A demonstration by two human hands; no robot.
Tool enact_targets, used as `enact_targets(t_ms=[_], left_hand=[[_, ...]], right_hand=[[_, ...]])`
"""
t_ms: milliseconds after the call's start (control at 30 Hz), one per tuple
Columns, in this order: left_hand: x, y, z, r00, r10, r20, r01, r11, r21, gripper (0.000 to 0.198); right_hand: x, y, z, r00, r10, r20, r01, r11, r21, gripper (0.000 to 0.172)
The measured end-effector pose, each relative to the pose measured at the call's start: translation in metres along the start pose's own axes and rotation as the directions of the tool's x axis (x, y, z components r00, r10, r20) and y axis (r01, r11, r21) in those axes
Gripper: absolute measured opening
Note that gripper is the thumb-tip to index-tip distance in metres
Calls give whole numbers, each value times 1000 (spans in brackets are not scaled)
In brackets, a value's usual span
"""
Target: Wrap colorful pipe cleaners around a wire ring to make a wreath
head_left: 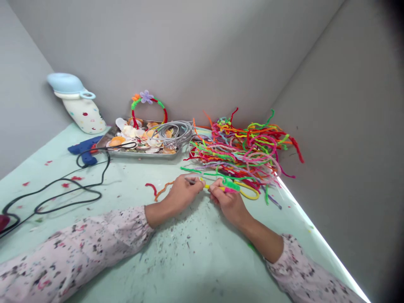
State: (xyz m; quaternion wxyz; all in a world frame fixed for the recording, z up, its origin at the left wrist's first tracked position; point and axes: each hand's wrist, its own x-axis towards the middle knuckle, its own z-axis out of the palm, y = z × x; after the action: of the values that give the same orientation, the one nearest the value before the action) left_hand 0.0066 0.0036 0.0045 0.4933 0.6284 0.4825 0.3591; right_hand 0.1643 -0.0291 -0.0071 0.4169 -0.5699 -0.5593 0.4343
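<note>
No readable text, label, brand, number or sign in view. Water bottle (82, 112): small coloured printed motifs, no legible lettering. Blue glue gun (84, 146): no legible marking either.

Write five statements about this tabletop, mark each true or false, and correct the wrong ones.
1. The left hand and right hand both hold a yellow pipe cleaner. True.
2. The blue glue gun lies to the right of the metal tray. False: the glue gun lies at the tray's left.
3. Seashells fill much of the tray. True.
4. The bottle has no lid. False: a light blue lid is on the bottle.
5. The pile of pipe cleaners is all one colour. False: the pile mixes red, green, orange, pink and more.
</note>
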Motion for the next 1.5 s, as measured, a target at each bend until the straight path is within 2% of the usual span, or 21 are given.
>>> enact_targets(t_ms=[133,367,533,767,1067,1500], left_hand=[[0,-1,0,1000,8,-1,-8,1000,-2,23],[2,-7,0,998,58,15,-57,998,-32,22],[3,-11,-1,997,65,-33,-68,994,-89,13],[1,-11,-1,994,111,-9,-111,978,-179,18],[5,-15,0,993,117,-3,-116,985,-128,19],[3,-8,2,997,76,-27,-79,992,-100,22]], right_hand=[[-1,-2,-1,1000,-7,4,7,1000,-22,21],[7,-2,0,992,114,-56,-108,990,90,22],[10,-3,0,992,113,-55,-105,986,128,18],[8,-4,0,991,123,-43,-116,984,137,16],[7,-4,0,984,168,-55,-163,982,91,24],[6,1,-1,989,131,-63,-126,989,76,29]])
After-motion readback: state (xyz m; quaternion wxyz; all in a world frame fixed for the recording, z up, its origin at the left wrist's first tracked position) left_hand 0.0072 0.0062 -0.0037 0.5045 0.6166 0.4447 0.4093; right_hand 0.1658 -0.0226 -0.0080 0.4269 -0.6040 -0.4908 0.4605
